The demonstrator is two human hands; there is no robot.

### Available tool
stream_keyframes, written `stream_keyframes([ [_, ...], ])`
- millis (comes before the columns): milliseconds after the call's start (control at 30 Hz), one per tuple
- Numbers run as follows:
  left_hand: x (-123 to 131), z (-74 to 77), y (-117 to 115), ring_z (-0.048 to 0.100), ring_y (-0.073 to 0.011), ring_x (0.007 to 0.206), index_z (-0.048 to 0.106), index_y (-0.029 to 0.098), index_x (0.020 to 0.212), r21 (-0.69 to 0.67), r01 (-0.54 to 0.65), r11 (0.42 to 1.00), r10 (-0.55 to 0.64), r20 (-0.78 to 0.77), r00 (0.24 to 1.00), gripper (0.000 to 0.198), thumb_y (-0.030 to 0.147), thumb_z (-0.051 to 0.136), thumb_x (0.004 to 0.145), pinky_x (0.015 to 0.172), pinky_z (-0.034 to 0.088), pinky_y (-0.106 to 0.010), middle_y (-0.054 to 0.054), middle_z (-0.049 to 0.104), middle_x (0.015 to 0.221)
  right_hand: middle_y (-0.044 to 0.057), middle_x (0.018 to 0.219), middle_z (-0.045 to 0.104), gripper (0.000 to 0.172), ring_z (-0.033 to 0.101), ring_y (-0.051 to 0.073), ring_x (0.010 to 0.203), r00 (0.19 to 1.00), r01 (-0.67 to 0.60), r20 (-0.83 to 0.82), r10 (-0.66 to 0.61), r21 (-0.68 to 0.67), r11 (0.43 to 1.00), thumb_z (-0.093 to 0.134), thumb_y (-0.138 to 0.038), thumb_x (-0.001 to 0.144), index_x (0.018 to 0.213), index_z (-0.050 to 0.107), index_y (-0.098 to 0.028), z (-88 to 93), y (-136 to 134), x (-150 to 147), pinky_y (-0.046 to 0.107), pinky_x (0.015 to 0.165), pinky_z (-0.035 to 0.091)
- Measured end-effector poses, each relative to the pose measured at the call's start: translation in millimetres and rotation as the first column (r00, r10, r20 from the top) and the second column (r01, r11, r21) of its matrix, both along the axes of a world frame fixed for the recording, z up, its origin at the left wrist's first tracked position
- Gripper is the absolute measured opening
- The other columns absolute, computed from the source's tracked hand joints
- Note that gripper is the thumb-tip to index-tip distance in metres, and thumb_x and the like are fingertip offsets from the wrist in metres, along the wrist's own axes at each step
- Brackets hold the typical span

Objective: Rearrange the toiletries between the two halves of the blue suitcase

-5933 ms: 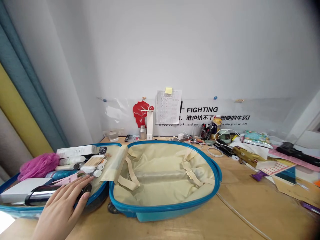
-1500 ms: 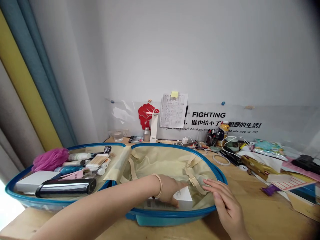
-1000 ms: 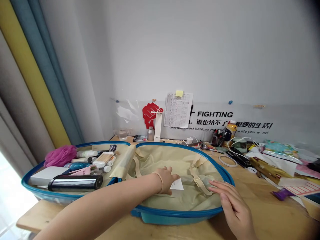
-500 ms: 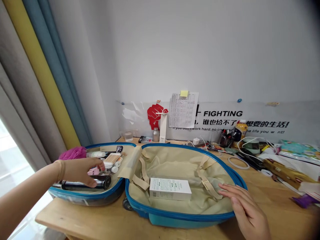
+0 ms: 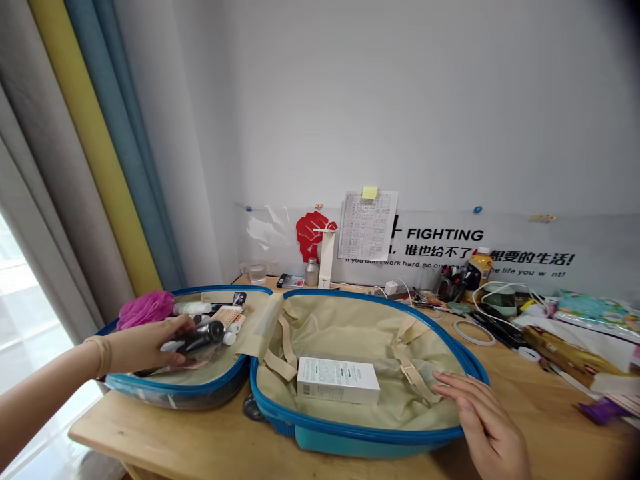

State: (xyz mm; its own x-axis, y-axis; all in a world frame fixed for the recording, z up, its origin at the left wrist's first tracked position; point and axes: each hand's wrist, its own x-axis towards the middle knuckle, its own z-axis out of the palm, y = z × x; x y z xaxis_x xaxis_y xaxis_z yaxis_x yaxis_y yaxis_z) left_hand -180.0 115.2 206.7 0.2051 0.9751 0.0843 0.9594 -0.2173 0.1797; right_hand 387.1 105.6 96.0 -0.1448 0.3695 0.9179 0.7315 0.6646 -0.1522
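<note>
A small suitcase with a blue rim (image 5: pixel 400 437) lies opened out on a wooden table, its cream-lined halves side by side. Over the left half, my left hand (image 5: pixel 145 343) is closed round a shiny black cylinder (image 5: pixel 203 338), its rounded end pointing right. Close by lie a pink-purple mesh bath puff (image 5: pixel 146 308), a pack of cotton swabs (image 5: pixel 227 315) and several small bottles. A white printed box (image 5: pixel 337 380) sits in the right half, beside the straps. My right hand (image 5: pixel 485 417) rests on that half's right rim, fingers stretched out.
Behind the suitcase stand a silver bottle (image 5: pixel 311 272) and a white lamp-like stand (image 5: pixel 327 259). Cables, pens, a yellow bottle (image 5: pixel 479 270), a white ring (image 5: pixel 474 333) and gold packaging (image 5: pixel 570 347) crowd the table's right side. Curtains (image 5: pixel 100 147) hang at the left.
My left hand has raised the black cylinder off the bottom of the left half and turned it, so its right end tilts upward. My right hand stays on the rim.
</note>
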Motion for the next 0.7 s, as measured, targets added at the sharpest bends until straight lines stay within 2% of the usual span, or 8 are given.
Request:
stream_keyframes([
  [100,26.3,30.8,-2.0,0.064,-0.031,0.109,0.052,0.022,0.124,-0.03,-0.046,0.998,0.048,0.078,0.996,0.059,0.062,0.051,0.08,0.094,0.051,-0.039,-0.009,0.068,0.12,0.004,0.092,0.076,0.029,0.072,0.02,0.085,1.0,-0.002,0.006,0.002,0.003,1.0,0.046,-0.023,0.095,0.088,0.074,-0.024,-0.2,-0.5,-0.5,0.035,0.078,0.057],
  [200,78.8,58.6,-4.4,0.063,-0.0265,0.108,0.048,0.022,0.128,-0.011,0.106,0.994,-0.103,0.124,0.987,0.063,0.065,0.05,0.082,0.092,0.05,-0.034,-0.006,0.066,0.124,0.004,0.092,0.076,0.029,0.072,0.02,0.084,1.0,0.0,0.006,0.0,0.003,1.0,0.046,-0.024,0.096,0.087,0.074,-0.024,-0.6,-0.7,-0.8,0.035,0.078,0.056],
  [267,119.4,64.5,-4.3,0.063,-0.0254,0.108,0.047,0.023,0.129,-0.006,0.221,0.975,-0.219,0.119,0.968,0.058,0.059,0.05,0.084,0.092,0.049,-0.034,-0.006,0.064,0.126,0.004,0.092,0.076,0.029,0.072,0.02,0.084,1.0,0.0,-0.003,0.0,0.004,1.0,0.047,-0.024,0.096,0.087,0.074,-0.024,-0.7,-0.8,-1.1,0.035,0.078,0.056],
  [333,157.8,58.8,-2.5,0.062,-0.0247,0.108,0.049,0.024,0.128,-0.032,0.332,0.943,-0.327,0.105,0.939,0.053,0.055,0.053,0.085,0.092,0.049,-0.034,-0.007,0.062,0.127,0.004,0.091,0.076,0.029,0.072,0.02,0.084,1.0,0.001,-0.016,-0.001,0.002,1.0,0.046,-0.025,0.096,0.086,0.074,-0.024,-0.9,-1.1,-1.5,0.036,0.078,0.056],
  [400,191.1,44.9,-0.3,0.063,-0.025,0.107,0.051,0.025,0.126,-0.109,0.408,0.907,-0.401,0.081,0.913,0.052,0.055,0.057,0.084,0.092,0.05,-0.035,-0.007,0.063,0.124,0.004,0.09,0.076,0.03,0.072,0.02,0.083,1.0,0.004,-0.022,-0.004,-0.005,1.0,0.046,-0.026,0.096,0.086,0.074,-0.024,-1.4,-1.5,-1.9,0.037,0.08,0.056],
  [500,229.2,19.9,1.9,0.064,-0.0304,0.109,0.051,0.024,0.126,-0.285,0.425,0.859,-0.442,0.003,0.897,0.056,0.056,0.059,0.081,0.094,0.05,-0.042,-0.01,0.065,0.121,0.005,0.09,0.076,0.03,0.071,0.02,0.084,1.0,0.004,-0.029,-0.004,-0.021,1.0,0.046,-0.026,0.097,0.087,0.074,-0.025,-2.2,-2.0,-2.6,0.038,0.082,0.056],
  [600,251.5,0.7,3.9,0.063,-0.037,0.111,0.049,0.02,0.131,-0.394,0.387,0.834,-0.437,-0.043,0.899,0.062,0.058,0.054,0.082,0.094,0.049,-0.051,-0.016,0.065,0.123,0.004,0.092,0.076,0.028,0.071,0.02,0.087,0.999,-0.003,-0.037,0.002,-0.026,1.0,0.047,-0.023,0.096,0.089,0.074,-0.025,-2.2,-2.5,-3.8,0.037,0.082,0.056],
  [700,260.0,-8.7,8.4,0.063,-0.0386,0.112,0.05,0.02,0.13,-0.448,0.369,0.814,-0.43,-0.038,0.902,0.063,0.061,0.052,0.082,0.094,0.049,-0.052,-0.017,0.064,0.126,0.003,0.093,0.076,0.027,0.071,0.02,0.088,0.999,-0.004,-0.04,0.003,-0.025,1.0,0.047,-0.021,0.095,0.089,0.073,-0.026,-1.3,-3.2,-5.2,0.036,0.082,0.055],
])
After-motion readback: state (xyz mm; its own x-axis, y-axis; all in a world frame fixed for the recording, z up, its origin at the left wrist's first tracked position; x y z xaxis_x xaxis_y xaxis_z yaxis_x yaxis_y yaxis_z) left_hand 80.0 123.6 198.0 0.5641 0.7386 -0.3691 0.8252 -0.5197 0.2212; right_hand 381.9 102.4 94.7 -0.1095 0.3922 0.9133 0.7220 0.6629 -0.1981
